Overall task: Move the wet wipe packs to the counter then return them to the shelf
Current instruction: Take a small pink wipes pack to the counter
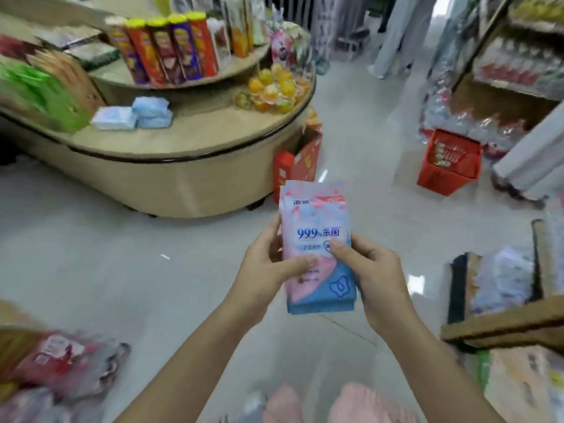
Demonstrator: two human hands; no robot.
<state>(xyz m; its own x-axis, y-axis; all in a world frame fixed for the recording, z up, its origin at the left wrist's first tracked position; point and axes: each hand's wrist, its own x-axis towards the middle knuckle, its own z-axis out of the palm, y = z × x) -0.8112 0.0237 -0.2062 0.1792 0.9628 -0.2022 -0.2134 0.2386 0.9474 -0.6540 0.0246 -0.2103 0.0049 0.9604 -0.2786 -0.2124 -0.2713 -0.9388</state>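
Together, both hands clasp a pink-and-blue stack of plastic wet wipe packs (314, 239) in the air above the pale floor.
The left hand (268, 270) grips the stack's left edge, thumb laid across the printed front. The right hand (372, 270) grips the right edge, thumb pressed on the top pack. The stack is well apart from the rounded beige counter (183, 138), where light blue soft packs (134, 114) lie below a tier of tall colourful snack tubes (171, 50).
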